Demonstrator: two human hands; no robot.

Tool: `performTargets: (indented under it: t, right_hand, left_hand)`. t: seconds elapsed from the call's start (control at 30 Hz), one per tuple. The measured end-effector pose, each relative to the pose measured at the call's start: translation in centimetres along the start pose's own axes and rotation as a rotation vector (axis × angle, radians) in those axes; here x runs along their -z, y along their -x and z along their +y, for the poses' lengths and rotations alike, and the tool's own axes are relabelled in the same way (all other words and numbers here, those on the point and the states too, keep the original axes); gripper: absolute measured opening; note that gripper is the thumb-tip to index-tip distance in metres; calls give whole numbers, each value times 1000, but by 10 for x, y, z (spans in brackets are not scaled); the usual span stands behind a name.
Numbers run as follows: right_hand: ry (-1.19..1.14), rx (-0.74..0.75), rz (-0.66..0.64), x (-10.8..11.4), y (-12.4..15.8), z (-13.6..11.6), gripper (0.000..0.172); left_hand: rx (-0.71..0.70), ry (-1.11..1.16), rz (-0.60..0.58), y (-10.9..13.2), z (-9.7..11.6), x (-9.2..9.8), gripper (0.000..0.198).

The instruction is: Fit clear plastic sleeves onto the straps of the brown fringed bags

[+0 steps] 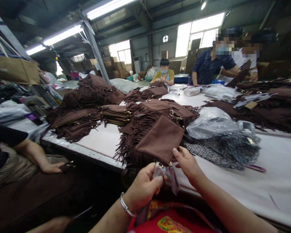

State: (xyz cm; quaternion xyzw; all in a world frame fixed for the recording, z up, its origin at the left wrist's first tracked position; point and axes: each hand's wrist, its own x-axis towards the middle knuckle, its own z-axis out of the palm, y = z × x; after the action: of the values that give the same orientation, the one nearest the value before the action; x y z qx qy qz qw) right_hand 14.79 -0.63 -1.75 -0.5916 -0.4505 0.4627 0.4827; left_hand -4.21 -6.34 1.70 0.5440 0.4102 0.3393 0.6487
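Observation:
A flat brown fringed pouch (163,137) lies on top of a pile at the table's front edge, one corner pointing toward me. Gold-coloured hardware (160,164) shows at that near corner. Just below it, my left hand (145,183) pinches a crumpled piece of clear plastic (158,171) around the hardware. My right hand (188,163) is closed at the pouch's right corner edge, thumb on top; its lower fingers are partly hidden. A short strap (175,184) dangles between the hands.
Stacks of brown pouches (87,92) cover the table's left. At right lie a clear plastic bag (210,121), black-and-white woven fabric (223,149) and a purple-pink looped item (255,168). A co-worker's hand (52,166) is at left. Several people work across the white table (271,158).

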Motion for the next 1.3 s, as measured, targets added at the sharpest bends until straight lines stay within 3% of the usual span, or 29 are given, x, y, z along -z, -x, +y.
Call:
performTargets:
  t: [0.07,0.1,0.2,0.4,0.5,0.67,0.8,1.0,1.17,1.3]
  right_hand:
    - [252,266,136,11,10,2,50]
    - [337,413,136,15,16,0,44]
    - [505,725,-32,14,37,-10,23]
    - [669,824,-135,-10,53,-20,17]
    - [621,753,-169,-15,50,-18,17]
    - [476,446,-231,-10,30,-18,13]
    - [466,450,-117,1,18,-24,14]
    - [552,526,-299,-14,43,-27,11]
    - [450,332,-360,-27,43,-24,9]
    - [403,225,-357,-11,20,-26,10]
  left_hand:
    - [29,6,19,-1,-2,-2,17]
    - [45,11,25,-2,-4,-3,17]
    - [69,-38,46,-5,-8,-7,16]
    - [-89,-383,224,-6,-11,-17,9]
    - [-114,-445,239,-5,-13,-18,8]
    - [-93,-446,243,-3,-15,-14,9]
    - [-39,-290,176,-4,-11,-11,16]
    - [-77,-385,229,-4,-14,-12,11]
    - [-120,-417,227,-2,-16,-13,13]
    - [-83,-411,227,-1,-10,-11,10]
